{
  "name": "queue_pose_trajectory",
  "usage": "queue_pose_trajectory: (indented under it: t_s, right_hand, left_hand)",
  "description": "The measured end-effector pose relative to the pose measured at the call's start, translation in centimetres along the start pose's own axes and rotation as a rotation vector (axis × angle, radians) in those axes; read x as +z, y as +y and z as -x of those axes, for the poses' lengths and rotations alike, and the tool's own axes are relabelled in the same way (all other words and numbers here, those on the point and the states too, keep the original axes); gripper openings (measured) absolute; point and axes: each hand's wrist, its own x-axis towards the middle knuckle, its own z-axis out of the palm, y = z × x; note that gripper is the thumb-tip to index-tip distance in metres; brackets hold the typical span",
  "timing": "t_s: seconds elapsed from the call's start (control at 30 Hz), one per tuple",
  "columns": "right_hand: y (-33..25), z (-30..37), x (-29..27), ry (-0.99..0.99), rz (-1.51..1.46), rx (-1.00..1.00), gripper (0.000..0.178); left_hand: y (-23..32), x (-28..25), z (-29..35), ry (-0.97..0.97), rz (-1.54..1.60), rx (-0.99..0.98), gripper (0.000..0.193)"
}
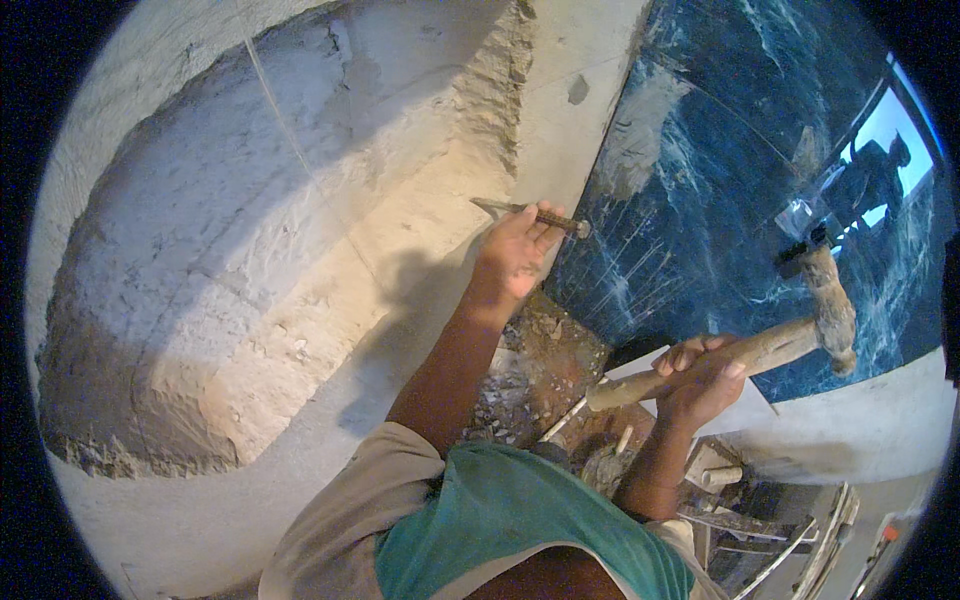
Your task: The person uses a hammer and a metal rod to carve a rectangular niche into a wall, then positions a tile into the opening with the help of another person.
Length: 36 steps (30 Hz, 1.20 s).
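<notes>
My left hand (512,258) is closed around a dark metal chisel (562,219). Its pointed tip is directed left, toward the rough recess (300,250) cut into a pale plastered wall; whether the tip touches the wall I cannot tell. My right hand (700,388) grips the wooden handle of a hammer (775,347). The worn hammer head stands out to the right, in front of a glossy blue panel with white veins (690,190), and apart from the chisel.
Rubble and broken chips (520,380) lie on the brown floor below my hands. At the lower right are a small pale cylinder (722,476) and several long strips (825,545). The blue panel reflects a bright window and a dark figure.
</notes>
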Motion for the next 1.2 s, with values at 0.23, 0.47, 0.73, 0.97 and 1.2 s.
queue_pose_trajectory:
  t_s: [0.23,0.47,0.73,0.97,1.2]
  right_hand:
    - [4.5,2.0,-1.3,-0.161,0.233,0.142,0.035]
    - [5.3,4.5,1.5,-0.13,0.332,0.347,0.019]
    - [8.5,6.0,1.2,-0.315,0.642,0.305,0.03]
    - [8.3,6.6,0.8,-0.075,0.04,0.229,0.027]
    - [8.9,6.6,-0.8,-0.183,0.372,0.265,0.033]
  left_hand:
    - [0.2,1.6,-0.2,0.07,0.064,-0.024,0.015]
    - [0.4,-0.2,-1.2,0.055,0.101,0.026,0.013]
    - [-0.4,-1.1,-0.4,0.033,-0.014,0.024,0.017]
    - [-0.6,-1.4,-0.4,0.089,-0.006,-0.009,0.021]
    - [-0.3,-3.3,-0.8,-0.024,0.044,-0.01,0.02]
